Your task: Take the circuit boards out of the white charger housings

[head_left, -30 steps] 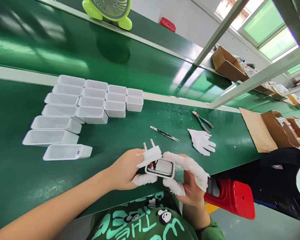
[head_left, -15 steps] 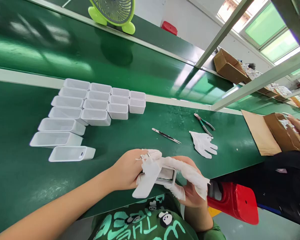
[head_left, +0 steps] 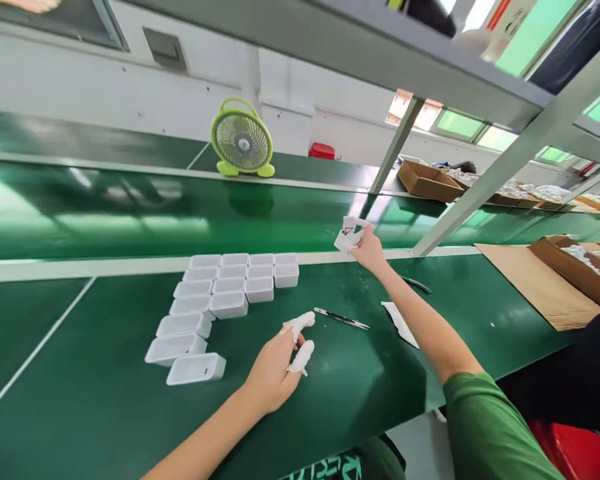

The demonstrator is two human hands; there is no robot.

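My left hand (head_left: 285, 363), with white coverings on some fingers, hovers over the green table with its fingers apart and nothing between them. Reaching forward, my right hand (head_left: 364, 243) grips a small white plastic piece (head_left: 347, 241) near the table's back edge. Rows of white open boxes (head_left: 229, 303) stand to the left of my hands. Tweezers (head_left: 341, 319) lie between and beyond my hands. Under my right forearm are a white glove (head_left: 401, 325) and pliers (head_left: 417, 285), both partly hidden.
A green fan (head_left: 243, 141) stands beyond the back rail. Cardboard boxes (head_left: 570, 267) and a flat cardboard sheet (head_left: 525, 283) are at the right. A slanted metal post (head_left: 463, 200) rises from the back edge, and a red stool (head_left: 580, 447) is at lower right.
My hands have separated; the left no longer holds the white plug-like piece, while the right has moved forward with a white piece. The view has tilted up, showing the whole fan.
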